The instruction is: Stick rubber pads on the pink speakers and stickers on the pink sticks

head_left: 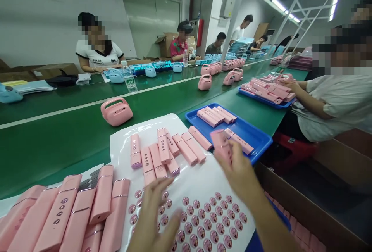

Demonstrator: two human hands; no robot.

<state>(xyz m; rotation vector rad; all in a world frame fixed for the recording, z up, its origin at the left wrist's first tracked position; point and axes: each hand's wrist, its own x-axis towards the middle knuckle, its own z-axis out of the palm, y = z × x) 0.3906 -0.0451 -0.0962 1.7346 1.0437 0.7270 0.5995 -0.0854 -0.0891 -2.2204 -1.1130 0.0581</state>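
Note:
My right hand (236, 166) grips a pink handheld device (222, 145), blurred by motion, above the near edge of a blue tray (192, 118). My left hand (154, 217) hovers over a white sheet of round stickers (207, 225), its fingers apart and nothing between them. Each sticker bears a small printed picture. Several more pink handheld devices (187, 147) lie on the sheet's far part, some crossing over one another. At the lower left, a pile of the same devices (62, 209) shows silver bands and rows of round buttons.
Beyond the sheet, a pink speaker with a handle (116, 111) stands on the green bench (162, 100). A water bottle (129, 77) is farther back. To the right, a co-worker's arm (312, 99) reaches over another loaded tray (263, 100). A cardboard box (314, 213) sits below the bench edge.

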